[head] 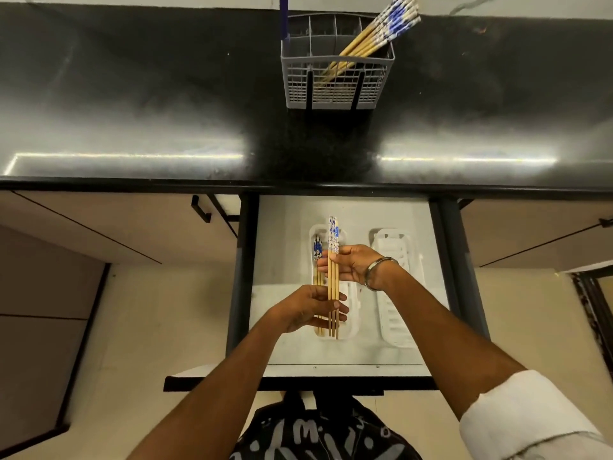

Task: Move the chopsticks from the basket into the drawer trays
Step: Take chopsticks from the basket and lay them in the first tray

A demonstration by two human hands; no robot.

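A grey plastic basket [336, 78] stands at the back of the black counter, and several chopsticks [381, 31] with blue-and-white tops lean out of it to the right. Below, in the open drawer [282, 247], lie two white trays. Over the left tray [352, 313], both hands hold a small bundle of chopsticks [333, 277] lengthwise. My right hand [355, 263] grips it near the patterned tops, my left hand [311, 308] near the thin tips. More chopsticks [317, 260] lie in the left tray under my hands. The right tray [396, 293] holds nothing visible.
The glossy black counter [166, 127] runs across the view above the drawer. Closed cabinet fronts flank the drawer, with a black handle [200, 209] at the left. The drawer's front edge [298, 381] is close to my body.
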